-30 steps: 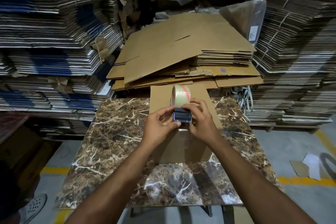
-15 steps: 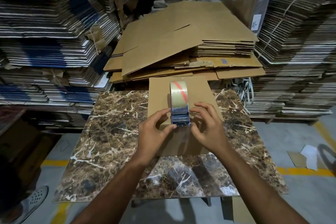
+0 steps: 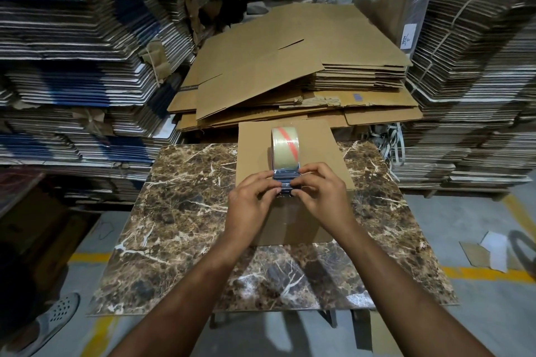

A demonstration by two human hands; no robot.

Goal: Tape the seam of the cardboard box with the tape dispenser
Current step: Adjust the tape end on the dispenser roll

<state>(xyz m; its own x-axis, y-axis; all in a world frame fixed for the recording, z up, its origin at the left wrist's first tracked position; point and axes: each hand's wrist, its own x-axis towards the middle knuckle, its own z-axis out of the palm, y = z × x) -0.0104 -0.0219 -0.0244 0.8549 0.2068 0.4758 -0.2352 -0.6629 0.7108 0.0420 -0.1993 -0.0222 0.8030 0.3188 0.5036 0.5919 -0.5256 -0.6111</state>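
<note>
A closed brown cardboard box (image 3: pixel 255 148) stands in the middle of a marble-patterned table (image 3: pixel 185 211). On top of the box, near its front edge, sits a tape dispenser (image 3: pixel 285 153) with a clear tape roll marked by a red stripe and a dark blue body. My left hand (image 3: pixel 249 206) pinches the dispenser's blue front from the left. My right hand (image 3: pixel 322 197) pinches it from the right. The box's seam is hidden under the dispenser and my hands.
A heap of flattened brown cartons (image 3: pixel 290 72) lies just behind the table. Tall stacks of bundled cardboard sheets rise on the left (image 3: pixel 72 66) and right (image 3: pixel 478 81). Paper scraps (image 3: pixel 490 252) lie on the grey floor by a yellow line. A sandalled foot (image 3: pixel 46 324) shows at bottom left.
Both hands have closed in on the dispenser's blue front, fingers now pinching it from either side. The dispenser stays at the box's front edge.
</note>
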